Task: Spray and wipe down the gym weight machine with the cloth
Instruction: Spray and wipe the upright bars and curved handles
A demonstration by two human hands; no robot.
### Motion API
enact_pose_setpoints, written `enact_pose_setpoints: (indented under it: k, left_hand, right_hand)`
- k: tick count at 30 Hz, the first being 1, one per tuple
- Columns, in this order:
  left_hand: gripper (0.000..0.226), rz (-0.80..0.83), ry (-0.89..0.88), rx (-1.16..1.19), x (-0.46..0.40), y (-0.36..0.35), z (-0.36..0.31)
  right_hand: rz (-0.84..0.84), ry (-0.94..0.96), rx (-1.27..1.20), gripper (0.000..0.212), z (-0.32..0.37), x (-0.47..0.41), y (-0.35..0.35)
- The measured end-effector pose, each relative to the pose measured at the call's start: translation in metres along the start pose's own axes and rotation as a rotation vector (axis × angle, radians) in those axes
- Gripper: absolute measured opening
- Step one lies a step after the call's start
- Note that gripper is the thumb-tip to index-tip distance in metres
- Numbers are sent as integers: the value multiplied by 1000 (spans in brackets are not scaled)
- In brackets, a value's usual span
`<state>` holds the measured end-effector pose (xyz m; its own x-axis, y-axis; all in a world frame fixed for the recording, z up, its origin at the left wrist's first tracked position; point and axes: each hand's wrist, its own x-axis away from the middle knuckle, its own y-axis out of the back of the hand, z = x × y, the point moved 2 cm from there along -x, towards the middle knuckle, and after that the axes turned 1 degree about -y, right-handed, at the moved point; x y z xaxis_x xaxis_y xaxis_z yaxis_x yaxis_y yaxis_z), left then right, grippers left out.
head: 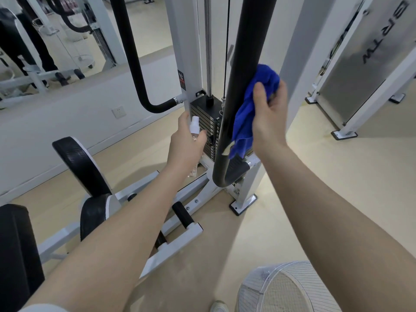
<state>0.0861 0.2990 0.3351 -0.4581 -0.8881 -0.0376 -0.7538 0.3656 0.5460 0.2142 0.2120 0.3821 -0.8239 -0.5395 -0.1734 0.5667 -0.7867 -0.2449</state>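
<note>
— What is held on the left?
— A spray bottle (194,134) is gripped upright by the left hand (185,143), near the weight stack (203,122).
— And further right?
— A blue cloth (249,109) is clutched by the right hand (269,115) and pressed against the black padded bar (245,52).

Bright, even indoor light; soft shadows; wide-angle bending at edges.

1 head-worn wide-angle camera looks forward and down. Both forearms extend from the lower edge toward the weight machine (202,122) close ahead.
</note>
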Motion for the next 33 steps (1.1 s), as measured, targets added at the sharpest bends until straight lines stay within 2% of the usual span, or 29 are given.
enact_pose_setpoints:
  k: [3, 8, 10, 12, 16, 18, 20, 23, 24, 27, 28, 31, 33]
  left_hand:
    - [51, 47, -15, -12, 0, -1, 3]
    - [44, 70, -9, -25, -1, -8, 18]
    - [42, 71, 11, -13, 3, -9, 22]
    - [40, 77, -1, -18, 5, -10, 25]
    - [34, 94, -28, -32, 6, -9, 30]
    - [33, 97, -26, -15, 4, -8, 33]
    - [34, 110, -11, -10, 2, -10, 39]
    - [31, 137, 29, 4, 2, -18, 58]
    - [27, 140, 38, 10, 4, -21, 65]
    - [17, 153, 43, 8, 13, -26, 81]
    - [16, 163, 30, -6, 15, -26, 84]
    - [14, 170, 22, -19, 17, -23, 93]
    - [14, 170, 28, -19, 15, -22, 97]
  right_hand:
    - [73, -93, 44, 15, -38, 12, -7]
    - [195, -172, 268, 31, -85, 28, 14]
    - [218, -153, 318, 31, -80, 30, 20]
    - [170, -62, 277, 27, -62, 24, 21]
    - [30, 140, 195, 51, -26, 5, -3]
    - [36, 137, 213, 69, -30, 6, -17]
    - [46, 135, 167, 76, -46, 10, -20]
    - [-2, 68, 256, 67, -89, 23, -9]
    - [17, -27, 304, 58, -108, 33, -4]
    - [161, -346, 495, 14, -154, 67, 14]
    - [151, -368, 505, 13, -157, 68, 18]
    - [11, -165, 351, 19, -118, 49, 13]
    - [-36, 0, 240, 40, -91, 31, -2]
